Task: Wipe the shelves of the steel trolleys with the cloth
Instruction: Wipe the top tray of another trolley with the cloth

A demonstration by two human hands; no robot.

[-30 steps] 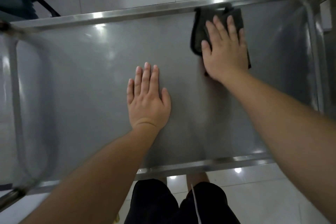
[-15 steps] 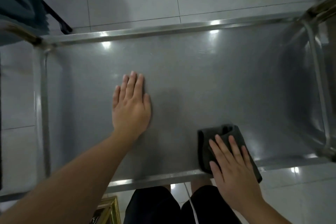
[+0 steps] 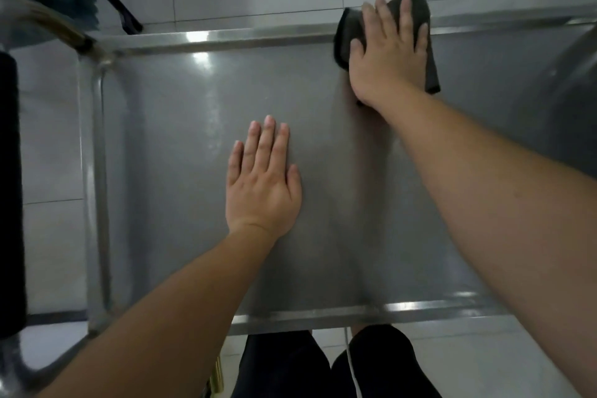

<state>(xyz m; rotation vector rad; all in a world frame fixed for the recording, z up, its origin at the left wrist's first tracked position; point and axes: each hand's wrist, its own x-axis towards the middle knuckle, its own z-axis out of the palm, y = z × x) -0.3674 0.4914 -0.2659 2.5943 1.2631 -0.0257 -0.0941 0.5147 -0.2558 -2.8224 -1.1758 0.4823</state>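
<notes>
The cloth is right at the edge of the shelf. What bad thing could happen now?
1. The dark cloth already hangs past the far rim of the steel shelf; it may slip out from under the flat right hand and drop to the floor.
2. The left hand lies flat on the shelf and could leave prints there.

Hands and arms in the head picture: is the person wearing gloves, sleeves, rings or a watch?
No. The left hand and the right hand are bare, with no gloves, rings or watch showing. Both forearms are bare too, with no sleeves in view. The fingernails are short and plain.
</notes>
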